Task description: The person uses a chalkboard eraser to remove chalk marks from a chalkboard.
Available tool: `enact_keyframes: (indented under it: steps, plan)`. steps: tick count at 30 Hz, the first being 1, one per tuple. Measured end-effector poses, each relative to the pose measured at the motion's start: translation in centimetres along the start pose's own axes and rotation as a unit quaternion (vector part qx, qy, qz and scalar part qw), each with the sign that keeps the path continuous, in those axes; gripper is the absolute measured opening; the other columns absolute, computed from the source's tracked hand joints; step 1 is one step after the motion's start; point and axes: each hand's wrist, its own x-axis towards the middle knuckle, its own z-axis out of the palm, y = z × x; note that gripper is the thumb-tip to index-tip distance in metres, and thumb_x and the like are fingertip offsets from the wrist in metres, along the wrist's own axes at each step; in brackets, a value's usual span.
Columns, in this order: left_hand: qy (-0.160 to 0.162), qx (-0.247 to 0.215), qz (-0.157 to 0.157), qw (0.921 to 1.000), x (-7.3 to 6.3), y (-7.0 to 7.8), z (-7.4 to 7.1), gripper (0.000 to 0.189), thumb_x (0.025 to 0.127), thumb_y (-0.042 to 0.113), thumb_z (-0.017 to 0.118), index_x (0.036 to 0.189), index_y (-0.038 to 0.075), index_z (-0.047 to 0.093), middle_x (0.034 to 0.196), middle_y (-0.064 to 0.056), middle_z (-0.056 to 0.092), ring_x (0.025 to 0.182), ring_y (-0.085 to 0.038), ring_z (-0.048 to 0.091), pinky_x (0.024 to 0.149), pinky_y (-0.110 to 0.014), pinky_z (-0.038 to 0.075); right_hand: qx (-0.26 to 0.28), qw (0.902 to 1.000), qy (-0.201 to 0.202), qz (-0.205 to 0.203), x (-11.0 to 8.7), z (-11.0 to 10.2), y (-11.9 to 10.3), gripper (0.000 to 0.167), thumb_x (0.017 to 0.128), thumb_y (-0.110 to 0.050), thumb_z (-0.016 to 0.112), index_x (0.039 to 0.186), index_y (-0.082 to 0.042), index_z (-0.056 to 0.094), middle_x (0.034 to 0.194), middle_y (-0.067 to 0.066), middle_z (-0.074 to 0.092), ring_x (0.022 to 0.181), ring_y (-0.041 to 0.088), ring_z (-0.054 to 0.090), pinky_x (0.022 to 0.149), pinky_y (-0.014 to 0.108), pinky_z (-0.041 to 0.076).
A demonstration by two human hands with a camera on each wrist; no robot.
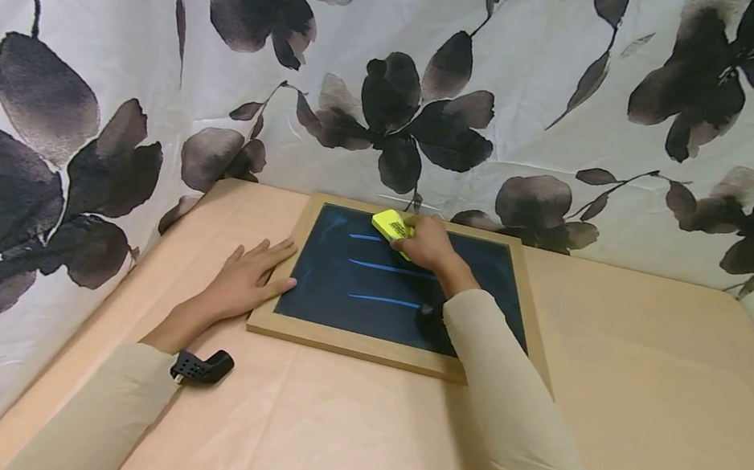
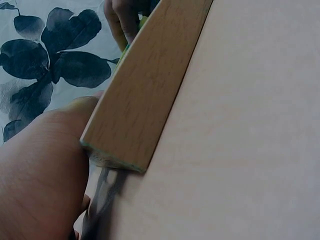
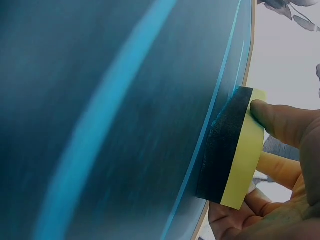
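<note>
A wood-framed chalkboard [image 1: 318, 307] lies on the table, with three blue lines across its dark surface. Between thumb and fingers, my right hand [image 1: 430, 245] grips a yellow eraser [image 1: 390, 225] at the upper middle of the board. In the right wrist view, the black felt side of the eraser [image 3: 227, 145] faces the board, and blue dust shows along its edge beside a blue line [image 3: 200, 140]. My left hand [image 1: 251, 281] rests with extended fingers on the left side of the frame. The left wrist view shows the frame's corner [image 2: 135, 105] beside this hand.
A peach-coloured cloth [image 1: 651, 406] covers the table. Behind it and on the left hangs a white curtain [image 1: 553, 83] with dark flowers, close to the board's far edge. A black wrist device [image 1: 204, 366] sits at my left sleeve.
</note>
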Motion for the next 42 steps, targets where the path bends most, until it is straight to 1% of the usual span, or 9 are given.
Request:
enact_keyframes:
  steps: [5,13,18,21,25,29,36,40,42]
  plan:
    - [-0.002,0.001,-0.002,1.0,0.1,0.2,0.0,0.067,0.095,0.041,0.057,0.149,0.009,0.034,0.155,-0.009,0.027,0.14,-0.041,0.019,0.107,-0.065,0.004,-0.004,1.0,-0.007,-0.003,0.2,0.3,-0.9,0.056,0.087,-0.022,0.066,0.134,0.005,0.052,0.125,0.02,0.058,0.112,0.033,0.046,0.096,0.042,0.037]
    - [0.001,0.001,-0.003,1.0,0.0,0.1,0.0,0.067,0.095,0.042,0.057,0.149,0.009,0.035,0.155,-0.009,0.027,0.14,-0.041,0.019,0.107,-0.065,0.004,-0.013,0.9998,-0.006,-0.013,0.7,1.1,-2.3,0.054,0.089,-0.024,0.065,0.133,0.005,0.053,0.123,0.018,0.06,0.112,0.032,0.046,0.096,0.042,0.036]
    - [0.004,0.0,-0.001,1.0,0.1,0.0,0.1,0.067,0.095,0.043,0.056,0.149,0.009,0.035,0.155,-0.009,0.028,0.14,-0.042,0.02,0.107,-0.065,0.004,-0.06,0.998,-0.005,-0.02,0.8,1.7,-3.0,0.052,0.093,-0.029,0.061,0.133,0.003,0.054,0.122,0.016,0.061,0.111,0.031,0.045,0.094,0.041,0.038]
    - [0.001,0.001,-0.003,1.0,0.1,-0.1,0.1,0.068,0.095,0.043,0.056,0.149,0.009,0.035,0.155,-0.009,0.027,0.14,-0.042,0.019,0.107,-0.065,0.004,-0.076,0.9967,-0.005,-0.028,0.9,2.0,-3.3,0.052,0.094,-0.031,0.06,0.134,0.002,0.054,0.119,0.014,0.063,0.108,0.03,0.045,0.091,0.04,0.04]
    - [-0.005,0.003,-0.006,1.0,0.1,-0.1,0.1,0.068,0.095,0.044,0.055,0.15,0.01,0.034,0.155,-0.008,0.026,0.141,-0.041,0.018,0.108,-0.064,0.003,-0.062,0.9975,-0.012,-0.03,0.9,2.0,-3.5,0.054,0.093,-0.031,0.061,0.135,0.001,0.052,0.115,0.016,0.061,0.106,0.029,0.044,0.088,0.04,0.042]
    - [-0.006,0.002,-0.005,1.0,0.1,-0.1,0.1,0.068,0.095,0.044,0.055,0.15,0.011,0.033,0.156,-0.007,0.026,0.141,-0.04,0.018,0.108,-0.064,0.003,-0.051,0.9978,-0.017,-0.039,0.8,1.9,-3.5,0.054,0.093,-0.03,0.061,0.137,0.0,0.051,0.117,0.016,0.059,0.107,0.029,0.043,0.089,0.04,0.04]
    - [-0.006,0.004,-0.008,0.9999,0.1,-0.2,0.1,0.069,0.095,0.045,0.055,0.15,0.011,0.033,0.156,-0.006,0.025,0.141,-0.039,0.017,0.108,-0.064,0.002,-0.047,0.995,-0.034,-0.082,0.7,1.5,-3.0,0.055,0.093,-0.027,0.063,0.138,0.0,0.05,0.117,0.018,0.058,0.106,0.03,0.043,0.089,0.041,0.039]
    - [-0.008,0.002,-0.01,0.9999,0.1,-0.2,0.1,0.069,0.095,0.045,0.055,0.151,0.012,0.032,0.156,-0.005,0.024,0.142,-0.039,0.016,0.108,-0.063,0.001,-0.046,0.9942,-0.044,-0.087,0.5,1.0,-2.2,0.055,0.093,-0.027,0.063,0.138,0.001,0.049,0.12,0.019,0.056,0.106,0.031,0.045,0.09,0.042,0.04]
    - [-0.007,0.0,-0.009,0.9999,0.1,-0.2,0.1,0.069,0.095,0.046,0.055,0.151,0.012,0.032,0.156,-0.006,0.025,0.142,-0.039,0.017,0.108,-0.064,0.002,-0.044,0.9948,-0.047,-0.08,0.3,0.6,-1.4,0.055,0.093,-0.027,0.063,0.138,0.001,0.049,0.121,0.02,0.055,0.107,0.031,0.046,0.091,0.043,0.04]
